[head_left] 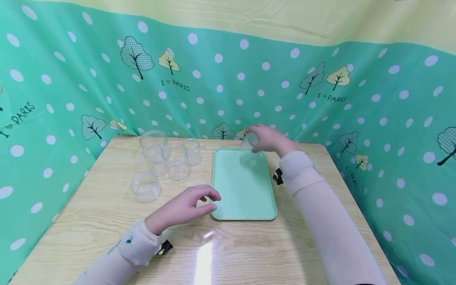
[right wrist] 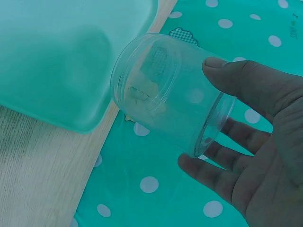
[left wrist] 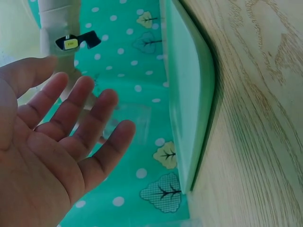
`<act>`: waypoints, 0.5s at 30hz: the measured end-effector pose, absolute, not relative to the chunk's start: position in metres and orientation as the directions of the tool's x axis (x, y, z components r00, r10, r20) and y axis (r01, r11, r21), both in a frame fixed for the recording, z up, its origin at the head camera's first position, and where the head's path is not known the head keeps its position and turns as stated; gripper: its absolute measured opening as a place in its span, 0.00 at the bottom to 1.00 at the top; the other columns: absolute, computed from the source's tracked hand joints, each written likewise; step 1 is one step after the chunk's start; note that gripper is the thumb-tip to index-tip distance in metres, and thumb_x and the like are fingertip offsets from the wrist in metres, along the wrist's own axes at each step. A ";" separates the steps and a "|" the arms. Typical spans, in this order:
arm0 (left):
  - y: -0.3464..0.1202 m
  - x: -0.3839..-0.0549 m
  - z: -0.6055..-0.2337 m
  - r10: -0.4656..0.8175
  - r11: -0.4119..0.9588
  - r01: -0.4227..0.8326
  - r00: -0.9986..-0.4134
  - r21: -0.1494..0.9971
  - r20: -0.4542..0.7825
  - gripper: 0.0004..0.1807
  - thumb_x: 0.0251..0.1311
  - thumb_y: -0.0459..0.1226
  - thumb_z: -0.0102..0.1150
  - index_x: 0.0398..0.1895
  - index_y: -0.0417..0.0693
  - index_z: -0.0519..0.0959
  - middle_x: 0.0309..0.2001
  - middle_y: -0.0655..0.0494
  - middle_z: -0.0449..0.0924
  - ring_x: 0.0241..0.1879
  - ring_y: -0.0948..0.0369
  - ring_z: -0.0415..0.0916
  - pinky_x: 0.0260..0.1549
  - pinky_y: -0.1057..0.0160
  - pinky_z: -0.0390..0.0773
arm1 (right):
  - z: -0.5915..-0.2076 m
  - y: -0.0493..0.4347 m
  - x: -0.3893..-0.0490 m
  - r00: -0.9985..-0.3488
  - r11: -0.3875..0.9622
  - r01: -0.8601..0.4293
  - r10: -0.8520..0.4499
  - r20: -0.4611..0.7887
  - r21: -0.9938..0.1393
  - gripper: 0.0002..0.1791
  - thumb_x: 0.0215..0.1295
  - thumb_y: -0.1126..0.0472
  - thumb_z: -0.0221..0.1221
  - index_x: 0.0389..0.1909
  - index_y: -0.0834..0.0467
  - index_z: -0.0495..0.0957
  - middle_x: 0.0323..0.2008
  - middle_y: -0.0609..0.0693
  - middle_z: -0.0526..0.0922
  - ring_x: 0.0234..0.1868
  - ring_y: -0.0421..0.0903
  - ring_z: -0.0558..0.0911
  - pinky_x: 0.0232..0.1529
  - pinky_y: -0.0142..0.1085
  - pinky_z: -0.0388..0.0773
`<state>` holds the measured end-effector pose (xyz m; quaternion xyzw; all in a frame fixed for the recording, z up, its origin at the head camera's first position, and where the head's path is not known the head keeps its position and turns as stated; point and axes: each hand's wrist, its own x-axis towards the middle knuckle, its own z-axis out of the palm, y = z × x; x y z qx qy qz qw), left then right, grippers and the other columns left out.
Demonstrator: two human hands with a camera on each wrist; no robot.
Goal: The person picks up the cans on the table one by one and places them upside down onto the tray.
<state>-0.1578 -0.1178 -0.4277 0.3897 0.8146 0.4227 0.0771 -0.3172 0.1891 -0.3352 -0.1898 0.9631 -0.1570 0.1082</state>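
Note:
My right hand point(head_left: 268, 139) grips a clear, empty jar point(head_left: 248, 147) at the far right part of the green tray point(head_left: 242, 186). In the right wrist view, the thumb lies on the near side of the jar point(right wrist: 175, 94) and the fingers point(right wrist: 208, 172) curl round its end. Whether the jar touches the tray cannot be told. My left hand point(head_left: 185, 206) hovers by the tray's front left edge with loosely bent fingers. Nothing lies in that palm point(left wrist: 42, 161) in the left wrist view.
Left of the tray stand several clear containers: a low wide one point(head_left: 145, 187), a tall one point(head_left: 177, 162), a small one point(head_left: 192, 152) and others behind. A green dotted curtain point(head_left: 221, 71) rises past the far edge of the wooden table point(head_left: 249, 253).

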 end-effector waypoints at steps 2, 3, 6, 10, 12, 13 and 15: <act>-0.118 -0.158 -0.427 0.706 0.344 0.571 -0.681 0.745 0.196 0.11 0.71 0.45 0.63 0.53 0.62 0.80 0.50 0.70 0.82 0.54 0.62 0.80 0.53 0.56 0.82 | -0.335 0.188 -0.320 -0.905 0.881 -0.321 -0.393 -0.161 -0.347 0.41 0.59 0.62 0.73 0.74 0.47 0.68 0.77 0.56 0.61 0.75 0.60 0.64 0.67 0.61 0.72; -0.118 -0.157 -0.427 0.707 0.345 0.572 -0.680 0.744 0.194 0.11 0.71 0.45 0.63 0.53 0.61 0.80 0.50 0.70 0.82 0.54 0.62 0.80 0.53 0.55 0.82 | -0.336 0.188 -0.320 -0.905 0.883 -0.316 -0.390 -0.168 -0.348 0.42 0.59 0.62 0.73 0.74 0.47 0.68 0.77 0.57 0.60 0.75 0.61 0.63 0.66 0.61 0.72; -0.118 -0.158 -0.427 0.709 0.353 0.574 -0.680 0.739 0.189 0.11 0.71 0.45 0.63 0.53 0.61 0.80 0.50 0.70 0.81 0.53 0.62 0.80 0.53 0.55 0.82 | -0.337 0.187 -0.323 -0.907 0.886 -0.299 -0.379 -0.183 -0.355 0.42 0.59 0.62 0.72 0.74 0.47 0.68 0.78 0.56 0.60 0.76 0.61 0.63 0.66 0.61 0.72; -0.118 -0.158 -0.427 0.707 0.361 0.573 -0.683 0.736 0.185 0.11 0.71 0.44 0.63 0.53 0.61 0.80 0.50 0.71 0.81 0.53 0.65 0.79 0.53 0.56 0.82 | -0.340 0.187 -0.326 -0.909 0.889 -0.282 -0.368 -0.196 -0.362 0.42 0.58 0.63 0.72 0.74 0.47 0.68 0.77 0.56 0.61 0.76 0.60 0.62 0.68 0.61 0.71; -0.118 -0.157 -0.426 0.708 0.361 0.574 -0.681 0.735 0.184 0.11 0.71 0.44 0.63 0.53 0.61 0.80 0.51 0.71 0.81 0.54 0.66 0.78 0.53 0.56 0.82 | -0.343 0.188 -0.327 -0.910 0.890 -0.271 -0.361 -0.203 -0.368 0.42 0.58 0.63 0.72 0.74 0.47 0.68 0.77 0.55 0.61 0.76 0.60 0.62 0.68 0.61 0.70; -0.118 -0.157 -0.426 0.709 0.361 0.575 -0.681 0.734 0.184 0.11 0.71 0.44 0.63 0.54 0.61 0.80 0.51 0.71 0.81 0.54 0.67 0.78 0.53 0.56 0.82 | -0.344 0.188 -0.327 -0.911 0.891 -0.264 -0.356 -0.206 -0.370 0.42 0.58 0.63 0.72 0.74 0.47 0.68 0.77 0.55 0.62 0.76 0.60 0.62 0.68 0.61 0.70; -0.118 -0.157 -0.426 0.711 0.360 0.578 -0.678 0.732 0.186 0.11 0.71 0.44 0.63 0.54 0.61 0.80 0.51 0.71 0.81 0.54 0.66 0.78 0.54 0.56 0.82 | -0.346 0.189 -0.327 -0.914 0.893 -0.253 -0.346 -0.211 -0.371 0.42 0.58 0.63 0.72 0.74 0.46 0.68 0.77 0.55 0.61 0.76 0.60 0.62 0.68 0.60 0.70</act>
